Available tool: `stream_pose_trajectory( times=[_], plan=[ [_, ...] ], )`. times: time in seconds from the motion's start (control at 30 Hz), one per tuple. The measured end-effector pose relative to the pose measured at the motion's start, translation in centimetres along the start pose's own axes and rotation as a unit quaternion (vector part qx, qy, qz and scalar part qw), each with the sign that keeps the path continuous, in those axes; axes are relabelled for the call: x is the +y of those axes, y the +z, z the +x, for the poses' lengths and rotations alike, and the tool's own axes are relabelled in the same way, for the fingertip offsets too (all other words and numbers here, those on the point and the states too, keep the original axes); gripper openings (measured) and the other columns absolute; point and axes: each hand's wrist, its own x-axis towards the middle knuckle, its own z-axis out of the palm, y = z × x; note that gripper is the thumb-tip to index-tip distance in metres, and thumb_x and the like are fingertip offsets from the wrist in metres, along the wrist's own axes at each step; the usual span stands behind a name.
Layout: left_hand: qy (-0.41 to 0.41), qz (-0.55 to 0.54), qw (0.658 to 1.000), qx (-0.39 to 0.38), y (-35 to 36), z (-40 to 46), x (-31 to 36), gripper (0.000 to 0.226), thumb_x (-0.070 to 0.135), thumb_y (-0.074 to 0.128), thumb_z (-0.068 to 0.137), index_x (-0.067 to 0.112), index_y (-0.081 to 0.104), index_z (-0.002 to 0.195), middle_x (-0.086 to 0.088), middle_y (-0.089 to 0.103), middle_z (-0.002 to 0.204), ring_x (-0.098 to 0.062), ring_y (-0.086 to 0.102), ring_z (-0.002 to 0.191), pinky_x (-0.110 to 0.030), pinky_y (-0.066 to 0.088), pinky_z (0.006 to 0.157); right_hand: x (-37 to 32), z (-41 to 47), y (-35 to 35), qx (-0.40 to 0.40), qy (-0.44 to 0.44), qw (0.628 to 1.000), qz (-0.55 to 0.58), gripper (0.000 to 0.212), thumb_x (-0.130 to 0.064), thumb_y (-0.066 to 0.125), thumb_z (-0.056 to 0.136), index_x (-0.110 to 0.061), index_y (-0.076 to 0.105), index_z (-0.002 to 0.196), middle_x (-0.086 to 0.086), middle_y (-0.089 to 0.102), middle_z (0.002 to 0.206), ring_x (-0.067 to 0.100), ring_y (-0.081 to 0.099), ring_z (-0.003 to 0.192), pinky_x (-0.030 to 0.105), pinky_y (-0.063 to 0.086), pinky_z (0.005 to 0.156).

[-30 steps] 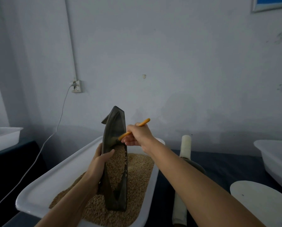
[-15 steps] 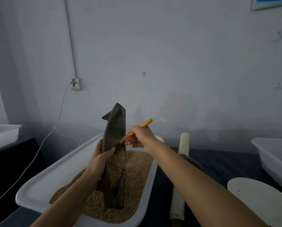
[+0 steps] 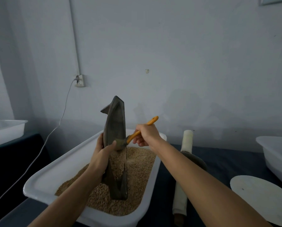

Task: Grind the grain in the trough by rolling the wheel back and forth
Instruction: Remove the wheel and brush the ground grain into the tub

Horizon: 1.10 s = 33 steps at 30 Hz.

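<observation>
Step in hand: we are judging this to be the emptying stage, not the grinding itself; we are tipping the trough (image 3: 115, 145) up on end over the white tub (image 3: 43, 179) and brushing its contents out
Left hand: our left hand (image 3: 102, 154), at the centre of the frame, is gripping the trough's side, thumb curling over the front edge, fingers wrapping behind where we cannot see them
Right hand: our right hand (image 3: 146, 135), just right of centre, is closing its fingers round the orange handle of the brush (image 3: 137, 133); the bristles are touching the trough's inner face just above the grain line
Trough: dark, boat-shaped and narrow, it is standing nearly upright with its lower end sitting in the grain (image 3: 133, 177) in the tub, its pointed end rising toward mid-frame; its upper inside is looking bare while grain is clinging lower down
Grain: tan and coarse, it is filling the tub's right half; whether it is ground we cannot tell
Wheel: lower right of centre, the wheel (image 3: 194, 159) is lying on the dark table with its pale handle (image 3: 184, 174) running through it, well apart from both hands
Next move: we are expecting to need more downward strokes to clear the channel, then to lay the trough flat, refill it and take up the wheel
Further back: a pale round board (image 3: 259, 199) is sitting at the lower right
</observation>
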Motion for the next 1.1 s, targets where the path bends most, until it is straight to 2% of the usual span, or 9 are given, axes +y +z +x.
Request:
stream_pose_trajectory(
  times=[0.13,0.3,0.43,0.53,0.6,0.67,0.77,0.97,1.1],
  plan=[
    [0.005,0.007,1.000,-0.003,-0.1,0.1,-0.2,0.058,0.029,0.053,0.095,0.035,0.025,0.146,-0.004,0.047,0.136,-0.030,0.052,0.114,-0.051,0.045,0.097,-1.0,-0.1,-1.2,0.021,0.016,1.000,-0.008,0.023,-0.008,0.042,0.088,-0.001,0.057,0.073,0.008,0.058,0.045,0.010,0.046,0.031,0.017,0.038,0.036],
    [0.021,0.016,1.000,-0.011,0.0,0.2,-0.3,0.057,0.028,0.053,0.094,0.038,0.027,0.144,-0.001,0.051,0.132,-0.024,0.056,0.108,-0.037,0.048,0.083,-0.9,-0.1,0.2,0.009,-0.026,0.996,0.083,0.020,-0.012,0.047,0.096,-0.001,0.060,0.087,0.011,0.067,0.063,0.015,0.063,0.049,0.022,0.054,0.050],
    [0.029,0.013,0.999,-0.016,0.0,0.2,-0.4,0.060,0.032,0.054,0.093,0.040,0.025,0.145,-0.001,0.048,0.136,-0.026,0.053,0.115,-0.049,0.045,0.097,-0.3,-0.4,-0.3,0.035,0.014,0.999,-0.015,0.023,-0.011,0.045,0.093,0.001,0.059,0.080,0.009,0.061,0.052,0.012,0.052,0.037,0.020,0.043,0.040],
    [0.034,0.011,0.999,-0.022,0.0,0.2,-0.3,0.058,0.032,0.052,0.094,0.040,0.025,0.145,0.001,0.045,0.138,-0.027,0.050,0.118,-0.051,0.042,0.100,-1.2,-0.6,-1.4,0.062,-0.013,0.996,-0.065,0.026,-0.010,0.043,0.091,-0.001,0.056,0.070,0.009,0.058,0.050,0.010,0.046,0.032,0.019,0.036,0.036],
    [0.038,0.005,0.999,-0.027,0.0,0.2,-0.2,0.055,0.033,0.051,0.094,0.042,0.027,0.143,0.001,0.048,0.136,-0.026,0.052,0.117,-0.052,0.042,0.100,-1.9,-0.7,-1.2,0.067,-0.041,0.997,-0.013,0.025,-0.011,0.044,0.093,0.002,0.061,0.079,0.008,0.062,0.053,0.010,0.053,0.036,0.020,0.042,0.039],
    [0.036,0.002,0.999,-0.030,0.0,0.1,-0.2,0.054,0.036,0.051,0.094,0.042,0.028,0.142,-0.001,0.050,0.136,-0.027,0.053,0.116,-0.054,0.042,0.100,-2.2,-0.9,0.1,0.031,-0.029,0.992,0.119,0.024,-0.011,0.046,0.096,0.006,0.062,0.095,0.008,0.065,0.057,0.013,0.061,0.045,0.022,0.051,0.046],
    [0.036,0.004,0.999,-0.035,0.1,0.0,-0.2,0.060,0.045,0.050,0.090,0.042,0.025,0.144,-0.003,0.048,0.139,-0.029,0.052,0.120,-0.055,0.041,0.101,-1.7,-1.4,1.8,-0.022,0.026,0.972,0.232,0.021,-0.010,0.046,0.097,0.006,0.060,0.096,0.011,0.065,0.058,0.014,0.062,0.046,0.023,0.054,0.047],
    [0.047,0.020,0.998,-0.026,0.1,0.2,-0.5,0.068,0.055,0.051,0.082,0.045,0.024,0.143,0.001,0.047,0.137,-0.025,0.054,0.116,-0.050,0.046,0.097,-0.7,-2.1,0.6,-0.068,0.104,0.992,0.026,0.024,-0.009,0.043,0.094,0.001,0.056,0.077,0.008,0.058,0.046,0.010,0.050,0.037,0.018,0.043,0.037],
    [0.048,0.038,0.998,-0.008,0.1,0.7,-0.8,0.069,0.056,0.051,0.083,0.047,0.020,0.144,0.006,0.041,0.137,-0.025,0.048,0.119,-0.052,0.043,0.098,-1.1,-2.0,-0.7,-0.041,0.065,0.995,-0.056,0.023,-0.009,0.043,0.091,-0.001,0.055,0.074,0.007,0.056,0.045,0.009,0.045,0.032,0.017,0.038,0.036]
  ],
)
